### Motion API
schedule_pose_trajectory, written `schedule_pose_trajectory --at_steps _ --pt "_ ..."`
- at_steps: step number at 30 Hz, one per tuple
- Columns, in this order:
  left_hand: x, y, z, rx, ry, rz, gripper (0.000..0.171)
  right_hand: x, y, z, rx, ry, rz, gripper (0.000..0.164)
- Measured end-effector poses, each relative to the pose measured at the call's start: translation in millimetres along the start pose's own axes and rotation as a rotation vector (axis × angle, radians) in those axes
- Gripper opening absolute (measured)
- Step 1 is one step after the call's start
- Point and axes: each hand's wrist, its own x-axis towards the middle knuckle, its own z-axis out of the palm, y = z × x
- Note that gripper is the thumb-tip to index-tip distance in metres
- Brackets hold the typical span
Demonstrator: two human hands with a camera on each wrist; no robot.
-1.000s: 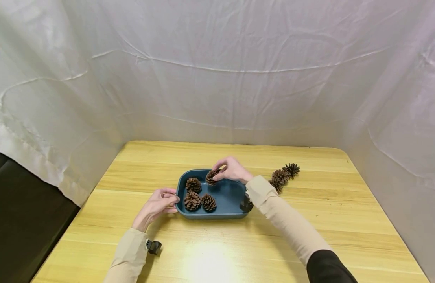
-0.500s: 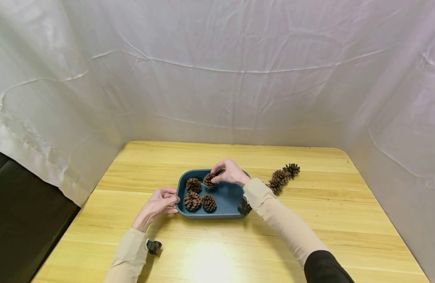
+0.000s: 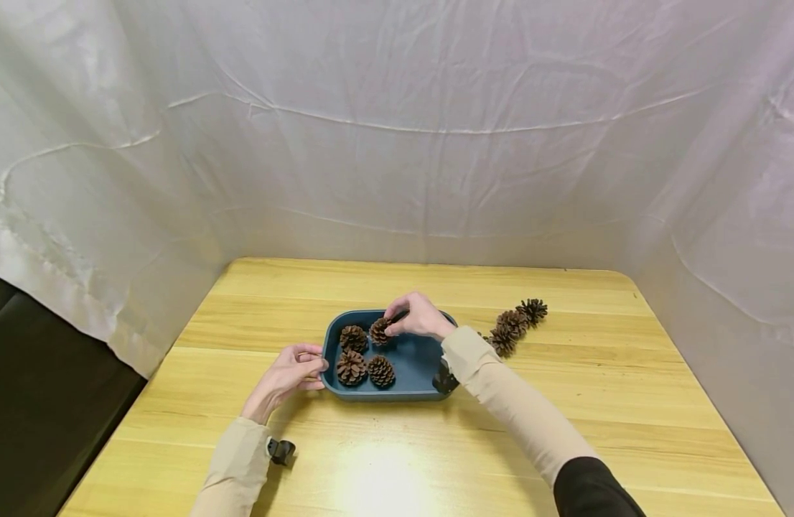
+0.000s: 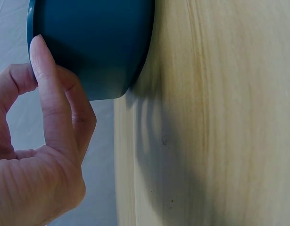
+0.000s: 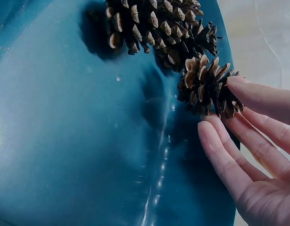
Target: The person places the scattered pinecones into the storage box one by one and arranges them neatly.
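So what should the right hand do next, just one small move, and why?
Probably ease the fingers apart and let the cone go gently. The right hand pinches it inside the tray, near the far wall and close to another cone, while the left hand holds the tray's left end. Whether the cone touches the tray floor is hard to tell.

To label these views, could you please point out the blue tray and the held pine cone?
Blue tray (image 3: 413,361): head view, bare inner floor.
Held pine cone (image 5: 205,87): right wrist view, middle of its scales.
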Motion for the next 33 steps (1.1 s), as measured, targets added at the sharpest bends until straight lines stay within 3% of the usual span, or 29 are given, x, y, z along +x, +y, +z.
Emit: schedule_pose_trajectory --at_steps 19,33 --pt "1.2 -1.0 -2.1 -0.004 -0.008 0.003 0.039 1.3 -0.9 1.7 -0.061 -0.004 -0.015 0.02" --pt "-0.4 0.8 -0.7 -0.01 -0.026 0.009 0.04 -1.4 -2.6 -0.1 -0.023 -0.041 -0.004 0.027"
